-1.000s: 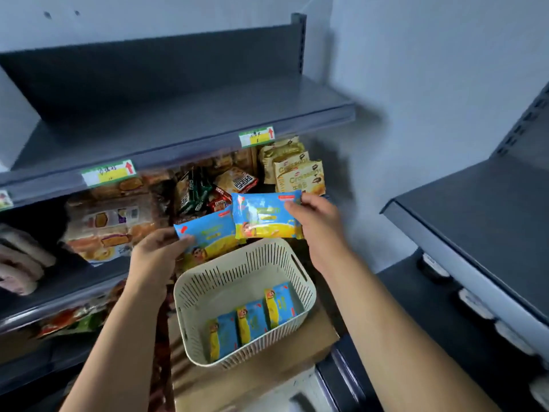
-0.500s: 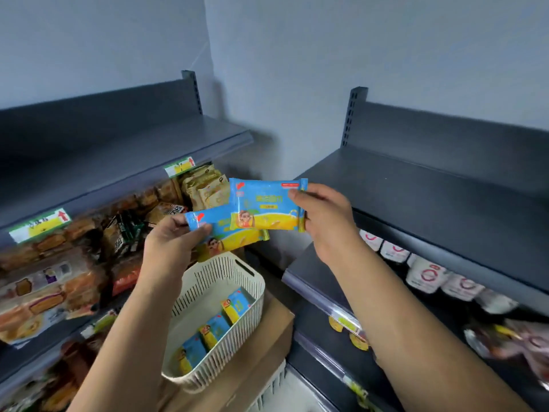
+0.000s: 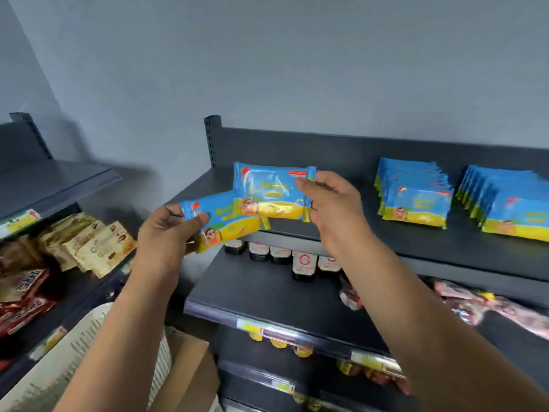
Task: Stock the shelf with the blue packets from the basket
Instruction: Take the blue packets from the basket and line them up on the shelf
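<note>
Here, one blue packet (image 3: pixel 230 223) is pinched endwise by fingers of the left hand (image 3: pixel 169 236), and a second packet (image 3: pixel 269 190) by those of the right hand (image 3: pixel 335 209), before the shelf (image 3: pixel 416 245). So lightly held, either could be dropped short of it.

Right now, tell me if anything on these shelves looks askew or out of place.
Nothing damaged or spilled. The beige packets at left lean fanned sideways, unlike the tidy blue stacks on the top shelf.
</note>
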Demonstrator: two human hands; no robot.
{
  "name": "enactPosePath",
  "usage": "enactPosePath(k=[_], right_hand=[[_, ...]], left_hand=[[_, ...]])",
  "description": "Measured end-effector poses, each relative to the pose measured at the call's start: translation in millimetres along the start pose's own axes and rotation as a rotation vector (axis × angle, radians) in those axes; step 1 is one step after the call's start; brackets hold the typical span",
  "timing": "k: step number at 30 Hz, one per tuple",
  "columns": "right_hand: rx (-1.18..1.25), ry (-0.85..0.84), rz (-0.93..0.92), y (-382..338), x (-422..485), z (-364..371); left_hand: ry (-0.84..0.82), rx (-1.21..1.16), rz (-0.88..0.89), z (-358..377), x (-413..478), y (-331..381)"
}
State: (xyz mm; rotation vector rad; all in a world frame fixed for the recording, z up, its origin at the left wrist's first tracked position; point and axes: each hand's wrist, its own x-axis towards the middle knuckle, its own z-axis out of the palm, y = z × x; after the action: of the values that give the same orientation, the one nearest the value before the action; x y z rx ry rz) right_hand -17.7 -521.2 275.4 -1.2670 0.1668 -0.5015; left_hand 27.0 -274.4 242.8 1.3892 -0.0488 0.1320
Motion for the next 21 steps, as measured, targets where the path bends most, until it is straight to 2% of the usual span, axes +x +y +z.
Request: enactPosePath(k=[5, 10, 21], right_hand=[[0.027, 0.167, -0.071, -48, -1, -117], [0.029, 0.233, -0.129, -98, -4, -240], [0.102, 0.347, -0.183, -168, -21, -455]], left_hand=[[-0.181, 0.039, 0.002, 115, -28, -10], [-0.311, 0.037, 0.02, 238, -78, -22], [-0.454, -0.011, -0.051, 462, -187, -47]])
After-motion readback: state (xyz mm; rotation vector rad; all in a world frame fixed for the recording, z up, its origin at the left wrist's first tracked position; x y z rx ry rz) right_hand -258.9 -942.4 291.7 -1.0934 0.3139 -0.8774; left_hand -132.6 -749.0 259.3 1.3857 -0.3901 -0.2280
